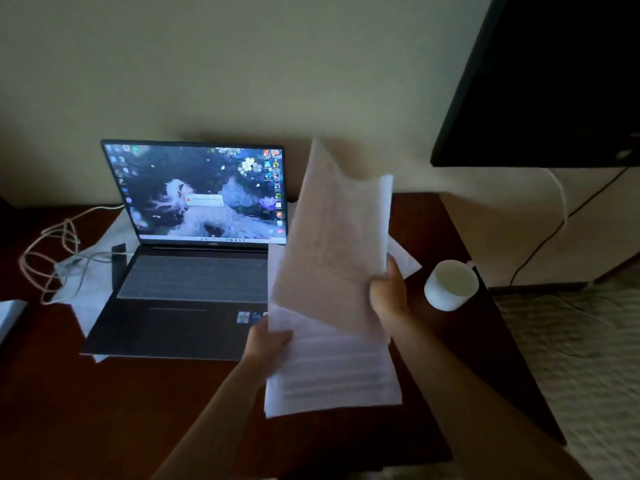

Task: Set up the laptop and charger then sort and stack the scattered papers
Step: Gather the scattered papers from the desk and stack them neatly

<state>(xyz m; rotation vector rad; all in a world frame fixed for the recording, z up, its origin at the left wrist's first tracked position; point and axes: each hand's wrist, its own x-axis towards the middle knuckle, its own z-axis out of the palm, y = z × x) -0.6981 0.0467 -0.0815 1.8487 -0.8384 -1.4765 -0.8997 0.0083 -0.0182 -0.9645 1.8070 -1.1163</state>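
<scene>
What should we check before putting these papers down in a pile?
1. Left hand grips the lower sheet: ok.
2. Right hand holds the upper sheet: ok.
3. Edges of the two sheets lined up: not ok, they sit askew.
4. White cup out of the way: ok, it stands to the right.
5. Loose papers under the laptop gathered: not ok.
6. Cable plugged into laptop: cannot tell.

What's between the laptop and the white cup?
In the head view, the held papers and the right hand gripping them sit between the laptop and the white cup.
</scene>
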